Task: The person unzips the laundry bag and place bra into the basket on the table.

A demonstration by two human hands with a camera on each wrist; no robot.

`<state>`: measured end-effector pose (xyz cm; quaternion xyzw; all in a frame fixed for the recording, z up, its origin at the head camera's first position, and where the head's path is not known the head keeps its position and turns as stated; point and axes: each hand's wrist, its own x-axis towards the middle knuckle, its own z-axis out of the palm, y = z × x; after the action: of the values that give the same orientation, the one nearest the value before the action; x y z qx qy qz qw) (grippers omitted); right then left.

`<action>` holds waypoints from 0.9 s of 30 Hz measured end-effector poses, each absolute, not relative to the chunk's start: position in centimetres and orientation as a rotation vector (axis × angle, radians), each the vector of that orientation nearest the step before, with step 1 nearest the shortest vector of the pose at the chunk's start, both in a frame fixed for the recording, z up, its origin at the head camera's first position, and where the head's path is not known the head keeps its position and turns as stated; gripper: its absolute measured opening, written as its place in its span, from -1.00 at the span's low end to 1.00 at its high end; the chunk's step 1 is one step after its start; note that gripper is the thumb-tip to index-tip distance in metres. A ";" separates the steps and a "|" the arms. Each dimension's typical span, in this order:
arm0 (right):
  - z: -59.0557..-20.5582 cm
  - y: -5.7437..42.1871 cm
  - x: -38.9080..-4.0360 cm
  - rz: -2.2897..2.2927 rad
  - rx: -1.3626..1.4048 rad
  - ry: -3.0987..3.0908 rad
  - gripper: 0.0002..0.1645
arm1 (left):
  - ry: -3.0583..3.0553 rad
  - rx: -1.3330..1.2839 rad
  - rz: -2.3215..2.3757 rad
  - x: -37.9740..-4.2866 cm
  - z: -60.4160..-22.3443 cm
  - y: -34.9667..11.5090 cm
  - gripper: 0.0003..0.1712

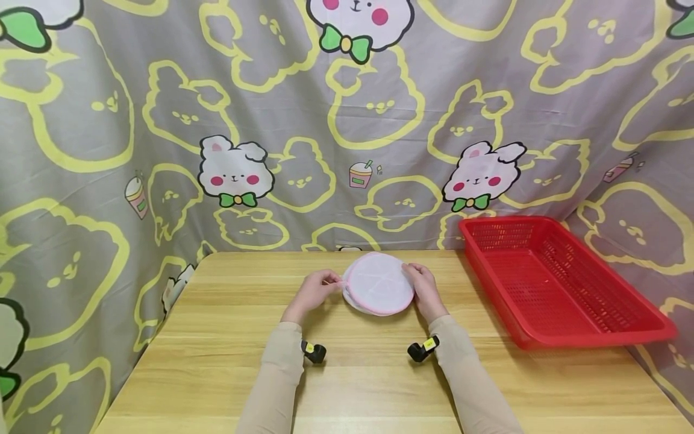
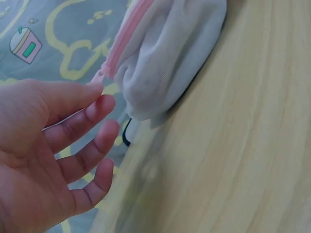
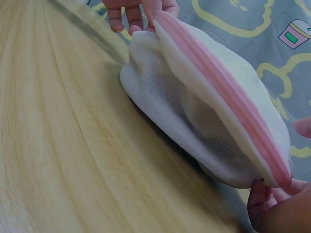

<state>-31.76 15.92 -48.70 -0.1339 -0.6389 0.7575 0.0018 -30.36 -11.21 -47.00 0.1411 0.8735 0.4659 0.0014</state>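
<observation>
Pinching a pink zipper pull (image 2: 101, 74) with thumb and fingertip of the left hand (image 1: 314, 294), with that hand's other fingers loosely bent. Gripping the opposite edge of a round zip bag (image 1: 379, 283) with the right hand (image 1: 426, 290). Got the bag on the wooden table (image 1: 228, 361), between both hands, near the curtain (image 1: 303, 120). Looks like whitish mesh with a pink zip (image 3: 233, 103) along the rim. Can't tell what's in it tbh, can only make out folds. Also got a red plastic basket (image 1: 496, 289) off to the right, well apart from the bag, with holes in its sides. Missing part of the right hand in the right wrist view, cut off, same as the bag's far end in the left one.
</observation>
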 end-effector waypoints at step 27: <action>-48.8 15.8 -31.5 2.318 -0.394 -2.105 -0.45 | 2.924 0.109 1.665 -30.8 -48.0 -9.7 -0.89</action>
<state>-31.53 15.79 -48.84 -0.1247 -0.6670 0.7345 -0.0073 -30.84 -9.69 -48.04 0.0323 0.8631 0.4914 -0.1123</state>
